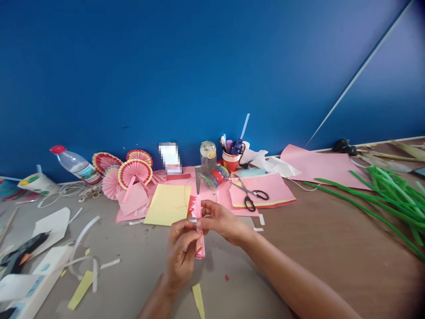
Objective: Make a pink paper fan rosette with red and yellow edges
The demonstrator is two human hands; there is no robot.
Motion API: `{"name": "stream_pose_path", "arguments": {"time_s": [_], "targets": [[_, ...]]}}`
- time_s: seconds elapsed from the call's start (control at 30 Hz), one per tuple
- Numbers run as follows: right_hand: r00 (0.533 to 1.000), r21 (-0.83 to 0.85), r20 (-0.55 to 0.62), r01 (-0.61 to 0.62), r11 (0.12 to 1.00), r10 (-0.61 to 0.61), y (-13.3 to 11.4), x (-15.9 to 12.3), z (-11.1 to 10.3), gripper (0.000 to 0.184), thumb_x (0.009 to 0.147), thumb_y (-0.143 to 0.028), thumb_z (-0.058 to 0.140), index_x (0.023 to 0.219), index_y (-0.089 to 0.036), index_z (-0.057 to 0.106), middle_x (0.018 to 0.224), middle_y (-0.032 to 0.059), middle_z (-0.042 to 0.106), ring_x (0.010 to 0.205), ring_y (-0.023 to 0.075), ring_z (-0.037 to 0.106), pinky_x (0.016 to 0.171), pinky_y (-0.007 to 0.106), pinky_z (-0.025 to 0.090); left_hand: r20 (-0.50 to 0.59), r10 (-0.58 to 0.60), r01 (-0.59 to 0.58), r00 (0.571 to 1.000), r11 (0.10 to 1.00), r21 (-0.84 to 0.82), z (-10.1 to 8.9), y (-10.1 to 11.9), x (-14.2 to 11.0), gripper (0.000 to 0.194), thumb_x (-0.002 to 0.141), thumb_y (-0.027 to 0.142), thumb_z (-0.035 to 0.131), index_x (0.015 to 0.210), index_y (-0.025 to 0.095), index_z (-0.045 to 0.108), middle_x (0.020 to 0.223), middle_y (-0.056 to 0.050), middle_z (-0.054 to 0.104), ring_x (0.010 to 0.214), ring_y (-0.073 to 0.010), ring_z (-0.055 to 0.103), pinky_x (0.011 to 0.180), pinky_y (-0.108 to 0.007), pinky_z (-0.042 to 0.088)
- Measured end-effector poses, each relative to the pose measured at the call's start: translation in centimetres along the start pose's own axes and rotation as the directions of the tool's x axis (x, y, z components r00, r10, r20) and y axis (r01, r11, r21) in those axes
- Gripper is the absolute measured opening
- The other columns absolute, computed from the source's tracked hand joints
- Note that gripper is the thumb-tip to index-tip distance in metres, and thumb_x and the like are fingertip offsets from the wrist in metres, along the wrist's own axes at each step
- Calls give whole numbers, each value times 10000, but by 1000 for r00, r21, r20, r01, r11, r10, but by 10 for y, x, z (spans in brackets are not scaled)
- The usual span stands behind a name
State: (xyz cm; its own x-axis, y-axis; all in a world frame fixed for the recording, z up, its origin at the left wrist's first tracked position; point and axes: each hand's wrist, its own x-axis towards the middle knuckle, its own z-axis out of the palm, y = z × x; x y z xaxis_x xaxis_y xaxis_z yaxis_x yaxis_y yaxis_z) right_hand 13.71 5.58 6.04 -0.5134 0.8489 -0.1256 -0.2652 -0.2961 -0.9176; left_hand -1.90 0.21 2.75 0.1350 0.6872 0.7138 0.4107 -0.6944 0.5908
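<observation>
A yellow sheet [168, 204] is lying flat on the desk [318, 248], with pink sheets [262, 189] spreading beside it. Black-handled scissors [250, 195] are resting on the pink paper. Pleated paper fans [134, 172] are leaning near the blue wall [199, 66], just beside a plastic bottle [77, 165] lying on its side. A glass jar [208, 156] is standing next to an orange cup [231, 160] holding pens and tools. Green stems [392, 195] are lying across the right of the desk. White paper strips [83, 239] are curling at the left, and yellow scraps [80, 290] are lying near the front edge.
</observation>
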Motion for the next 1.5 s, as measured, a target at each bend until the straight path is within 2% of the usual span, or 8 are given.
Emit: {"name": "stream_pose_path", "arguments": {"time_s": [0.13,0.27,0.53,0.67,0.8,0.97,1.23,1.5], "targets": [[977,6,-208,37,999,-35,3,1,7,264,647,-272,717,805,-175,528,561,-84,483,469,65,415,486,219,316,36,39,-39,999,999,21,-2,-2,-3,288,832,37,528,1024,231,621,1033,-65,598,946,-170,625,780,-288,547],[991,90,-136,25,996,-12,1,0,7,204,681,-319,679,707,-159,556,588,-46,510,479,63,407,500,225,316,106,27,-20,994,997,-70,-5,-4,-4,332,836,22,497,1081,224,597,1017,-74,639,952,-177,636,806,-306,545],[987,-136,-152,31,990,-51,-2,-3,4,189,738,-257,576,583,-172,509,493,-59,449,475,70,392,525,230,313,103,-123,139,987,976,-168,-4,0,-3,243,863,106,481,1041,220,601,886,-57,647,743,-155,627,621,-257,518],[984,-196,-163,40,980,-73,-2,-4,7,75,745,-227,551,782,-165,573,516,-59,515,470,77,424,519,227,335,117,-234,249,965,957,-147,-4,4,-1,162,857,129,499,947,202,612,730,-13,620,592,-122,581,550,-227,479],[975,-203,-199,56,978,-97,-1,-4,10,338,729,-211,568,1057,-145,514,548,-70,547,471,90,454,513,233,363,107,-305,316,946,943,-107,-5,7,-1,102,843,168,525,795,185,614,632,10,584,536,-108,545,524,-211,450],[954,-179,-274,74,981,-122,3,-3,14,317,698,-196,593,987,-167,465,614,-68,539,494,90,482,489,230,378,87,-387,395,918,912,-108,-3,7,1,89,827,195,543,785,182,621,616,17,586,527,-105,539,511,-201,450],[942,-132,-267,174,976,-204,16,0,16,191,674,-237,645,810,-180,525,663,-38,539,569,95,491,522,230,385,6,-422,410,907,876,-253,2,1,4,249,782,203,623,1030,188,619,799,-23,672,637,-132,613,542,-232,518],[924,-117,-285,230,966,-255,22,2,18,201,709,-217,633,860,-195,503,692,-29,551,616,111,513,555,236,407,-24,-429,414,903,883,-220,3,3,9,72,771,183,613,838,172,637,712,-1,654,573,-118,595,540,-233,519]]}}
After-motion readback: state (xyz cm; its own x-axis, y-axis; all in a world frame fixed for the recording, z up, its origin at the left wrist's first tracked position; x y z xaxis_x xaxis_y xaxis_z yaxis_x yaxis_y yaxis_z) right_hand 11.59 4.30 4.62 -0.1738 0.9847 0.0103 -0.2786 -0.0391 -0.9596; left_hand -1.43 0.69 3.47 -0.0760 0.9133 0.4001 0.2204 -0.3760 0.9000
